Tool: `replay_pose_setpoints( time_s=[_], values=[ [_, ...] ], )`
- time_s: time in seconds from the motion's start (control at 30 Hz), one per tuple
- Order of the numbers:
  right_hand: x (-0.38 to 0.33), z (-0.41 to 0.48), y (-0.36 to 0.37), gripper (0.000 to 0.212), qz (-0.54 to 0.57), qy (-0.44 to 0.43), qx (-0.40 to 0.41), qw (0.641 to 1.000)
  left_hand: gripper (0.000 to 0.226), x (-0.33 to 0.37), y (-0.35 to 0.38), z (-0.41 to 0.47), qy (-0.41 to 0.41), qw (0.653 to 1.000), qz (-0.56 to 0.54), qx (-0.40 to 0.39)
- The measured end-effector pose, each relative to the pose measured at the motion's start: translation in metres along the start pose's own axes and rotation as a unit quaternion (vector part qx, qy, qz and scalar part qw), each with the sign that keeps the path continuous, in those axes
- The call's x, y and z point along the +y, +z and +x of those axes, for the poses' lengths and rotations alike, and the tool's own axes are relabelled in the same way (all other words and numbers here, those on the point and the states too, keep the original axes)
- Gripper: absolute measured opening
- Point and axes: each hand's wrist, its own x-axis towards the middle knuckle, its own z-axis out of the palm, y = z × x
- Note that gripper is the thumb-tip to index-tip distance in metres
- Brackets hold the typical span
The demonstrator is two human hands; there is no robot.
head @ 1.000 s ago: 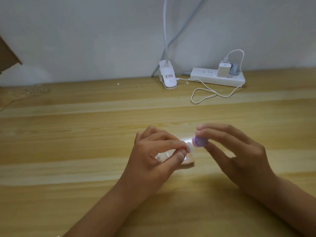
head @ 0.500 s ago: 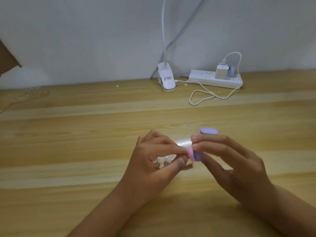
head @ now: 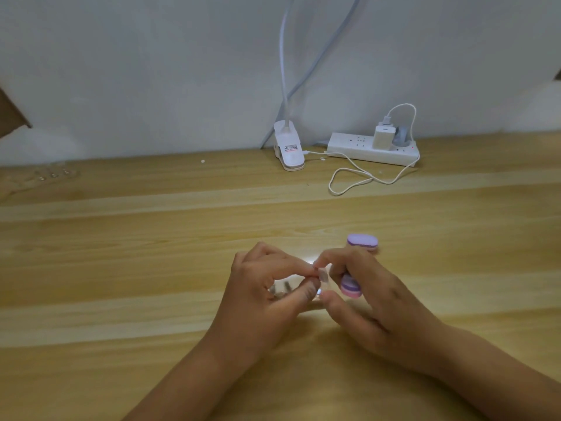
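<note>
Right fingers [head: 322, 262] now on wrapper [head: 323, 277]

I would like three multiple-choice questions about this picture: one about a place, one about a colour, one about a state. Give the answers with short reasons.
1. Where does the loose block lie?
A. on the table, behind the right hand
B. on a shelf
C. in a drawer

2. What colour is the power strip?
A. black
B. white
C. red

3. What does the right hand do?
A. lies flat and empty
B. points at the wall
C. holds a second block

Answers:
1 A: it rests on the wood just beyond the fingers.
2 B: its casing is white, like the charger in it.
3 C: the fingers curl round a purple and pink block.
</note>
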Motion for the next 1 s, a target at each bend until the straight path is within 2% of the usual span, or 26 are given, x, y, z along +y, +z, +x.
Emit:
replay_pose_setpoints(
  time_s=[0.17, 0.27, 0.33, 0.47, 0.77, 1.0],
  values=[
    [0.009, 0.003, -0.005, 0.018, 0.046, 0.019, 0.038, 0.998, 0.015, -0.002, -0.001, -0.001, 0.015, 0.999, 0.035, -0.025],
    [0.016, 0.005, -0.008, 0.018, 0.057, 0.066, 0.046, 0.995, 0.042, -0.009, -0.003, 0.0, 0.01, 0.99, 0.134, -0.048],
    [0.021, 0.006, -0.008, 0.021, 0.064, 0.099, 0.022, 0.993, 0.053, -0.016, -0.006, 0.001, -0.013, 0.978, 0.193, -0.083],
    [0.022, 0.007, -0.006, 0.014, 0.061, 0.119, -0.033, 0.991, 0.044, -0.025, -0.008, 0.001, -0.034, 0.969, 0.218, -0.11],
    [0.022, 0.008, -0.005, 0.023, 0.026, 0.115, -0.044, 0.992, 0.023, -0.027, -0.005, 0.001, -0.025, 0.974, 0.194, -0.111],
    [0.024, 0.009, -0.004, 0.017, 0.038, 0.136, -0.065, 0.988, 0.026, -0.027, -0.005, 0.002, -0.032, 0.975, 0.186, -0.12]
  ],
)
